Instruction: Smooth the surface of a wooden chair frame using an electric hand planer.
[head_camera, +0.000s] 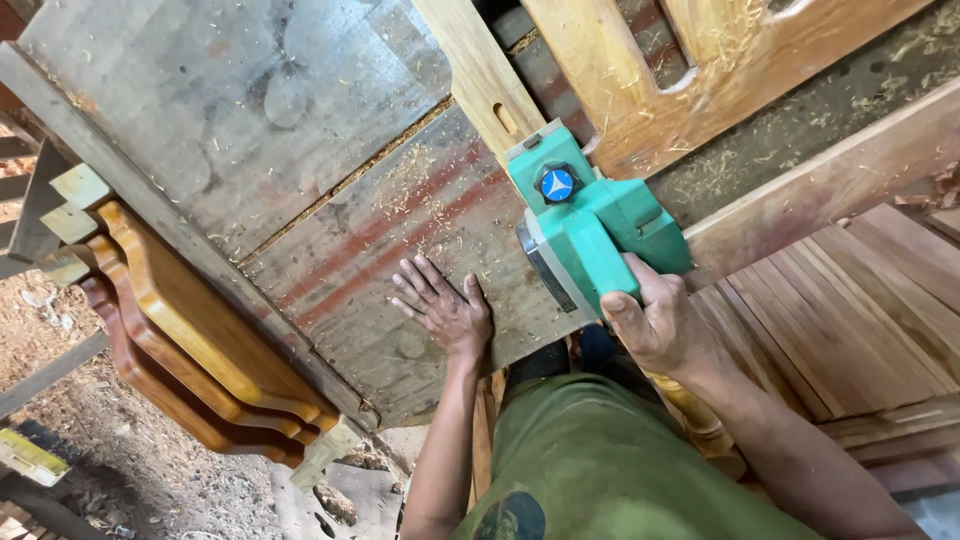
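1. The right hand (655, 325) is closed around the rear handle of the green electric planer (590, 230), so the hand can steer it; the thumb lies along the side of the handle
2. The planer sits with its sole on a long wooden rail (480, 70), at the far right part of the desk (250, 110), and its nose with the dark round knob points away from the person
3. The left hand (445, 310) is open, palm down and fingers spread, flat on the worn desk near its front edge, just beside the planer; it seems to give support to the body
4. Wood shavings (420, 170) lie on the desk around the rail
5. Curved wooden pieces (190, 330) hang stacked along the left edge of the desk, well apart from both hands
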